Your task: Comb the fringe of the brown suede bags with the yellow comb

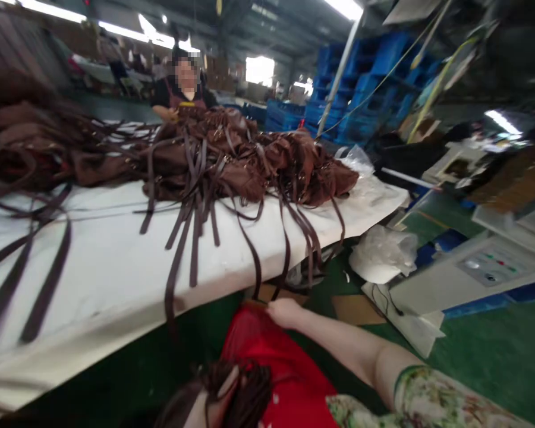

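Note:
Low in the view, my left hand is closed around a gathered bunch of dark brown straps; brown material hangs beside it. My right hand reaches forward, fingers closed at the far upper edge of a smooth red fabric piece. That red piece spreads between both hands; whether it joins the brown straps I cannot tell. Just beyond my right hand, long brown straps dangle off the table edge from a heap of brown bags.
A white-covered table crosses the view, with more brown bags at left. Behind it stands a person in an apron. Blue pallets are stacked at the back. At right are a plastic bag and a machine with a control panel.

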Available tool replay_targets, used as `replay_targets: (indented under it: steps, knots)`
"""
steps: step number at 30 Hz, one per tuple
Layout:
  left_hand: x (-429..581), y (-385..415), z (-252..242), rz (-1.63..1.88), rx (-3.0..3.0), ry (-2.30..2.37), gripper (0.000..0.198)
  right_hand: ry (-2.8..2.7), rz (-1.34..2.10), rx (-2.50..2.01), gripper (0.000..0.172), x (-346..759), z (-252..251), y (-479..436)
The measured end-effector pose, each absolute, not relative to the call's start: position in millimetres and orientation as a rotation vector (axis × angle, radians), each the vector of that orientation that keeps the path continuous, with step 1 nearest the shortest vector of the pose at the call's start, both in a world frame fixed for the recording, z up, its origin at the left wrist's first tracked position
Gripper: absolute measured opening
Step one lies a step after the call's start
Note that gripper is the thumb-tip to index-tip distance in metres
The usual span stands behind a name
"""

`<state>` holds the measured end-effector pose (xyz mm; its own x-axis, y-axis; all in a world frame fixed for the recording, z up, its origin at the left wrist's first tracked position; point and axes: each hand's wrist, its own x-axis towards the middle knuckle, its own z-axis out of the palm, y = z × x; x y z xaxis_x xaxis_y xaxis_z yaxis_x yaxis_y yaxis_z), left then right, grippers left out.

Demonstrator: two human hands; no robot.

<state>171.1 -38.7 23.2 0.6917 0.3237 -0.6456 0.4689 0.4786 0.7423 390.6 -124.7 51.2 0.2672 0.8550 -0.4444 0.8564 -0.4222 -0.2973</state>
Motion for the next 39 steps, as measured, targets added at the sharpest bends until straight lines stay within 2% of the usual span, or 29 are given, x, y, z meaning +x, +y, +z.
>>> replay_targets:
  steps: [4,6,9,11,17,22,24,27,30,39]
  knots:
    - [150.2,-45.4,12.1,0.028,0.791,0.971,0.049,1.714,-1.028,2.509,0.041,401.1,24.8,-125.8]
    - [143.6,-47.9,9.9,0.101,0.643,0.924,0.055,1.721,-1.262,2.590,0.048,393.1,21.0,-133.8]
    - [135.2,-49.7,8.8,0.162,0.607,0.836,0.051,1.765,-1.732,2.575,0.048,372.8,29.4,-152.4]
    - [129.3,-47.9,8.2,0.163,0.693,0.753,0.045,1.897,-1.813,2.440,0.045,358.1,36.2,-162.9]
    - [120.1,-41.1,7.5,0.038,0.961,0.595,0.048,2.181,-1.180,2.138,0.038,329.6,33.8,-163.6]
    - [126.8,-44.8,10.1,0.024,1.094,0.637,0.063,2.219,-0.866,1.975,0.036,320.3,43.2,-145.2]
    - [130.7,-44.7,13.8,-0.014,1.226,0.631,0.061,2.228,-0.801,1.925,0.037,318.9,48.4,-137.2]
    - [135.0,-44.8,20.6,-0.079,1.443,0.638,0.046,2.244,-0.782,1.880,0.040,321.8,48.3,-125.9]
    - [136.2,-47.8,22.6,-0.018,1.493,0.556,0.038,2.192,-0.802,1.872,0.041,329.7,35.0,-117.3]
    - [130.0,-52.9,21.8,0.068,1.394,0.551,0.037,1.753,-0.688,2.179,0.037,372.7,-20.4,-114.6]
